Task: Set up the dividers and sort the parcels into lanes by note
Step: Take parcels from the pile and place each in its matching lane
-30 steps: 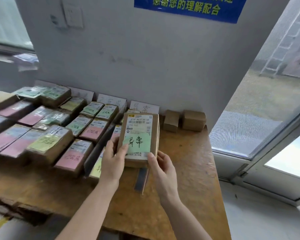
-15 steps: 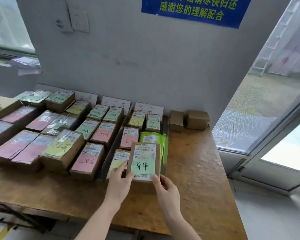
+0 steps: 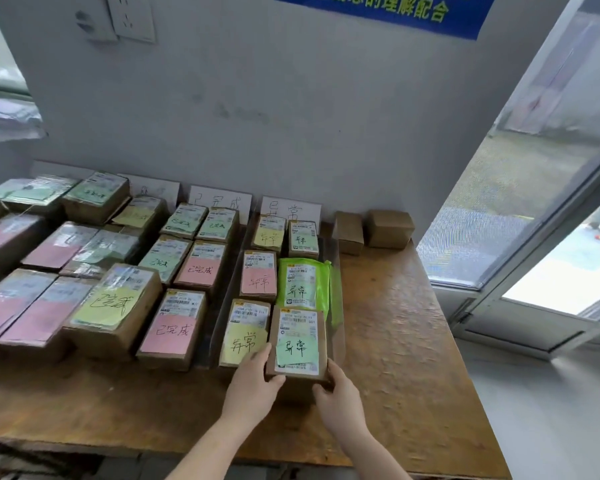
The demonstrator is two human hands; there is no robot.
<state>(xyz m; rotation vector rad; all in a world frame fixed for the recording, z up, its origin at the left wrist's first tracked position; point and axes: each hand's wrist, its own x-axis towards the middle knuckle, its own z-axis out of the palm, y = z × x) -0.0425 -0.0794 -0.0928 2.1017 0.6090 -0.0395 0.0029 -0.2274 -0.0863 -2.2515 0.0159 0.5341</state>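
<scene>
Both hands grip one parcel: left hand clasps its near-left corner, right hand its near-right corner, fingers curled against the sides. The held parcel is a brown carton with a white shipping label and a green note reading 异常. It sits at the near end of the rightmost lane, at the table's front; whether its base is fully down on the wood cannot be told.

Touching its left side: a carton with a yellow note, also 异常. Just behind: a green plastic mailer with 异常 written on its label. Beside that, a carton with a pink note, same characters. Two smaller cartons stand at the back of the lane, under a white lane card leaning on the wall, marked 异常.

A clear divider stands upright along the lane's right edge, close to the right hand's side of the carton. Another clear divider separates this lane from the next one left.

Left lane: cartons with pink and green notes reading 已完成, e.g. the near pink one; its card reads 已完成. Further left, more parcels, notes blurred.

Two plain brown boxes sit outside the dividers against the wall. Wooden table. Blue sign above, partly cut off; 理解配合 readable.
</scene>
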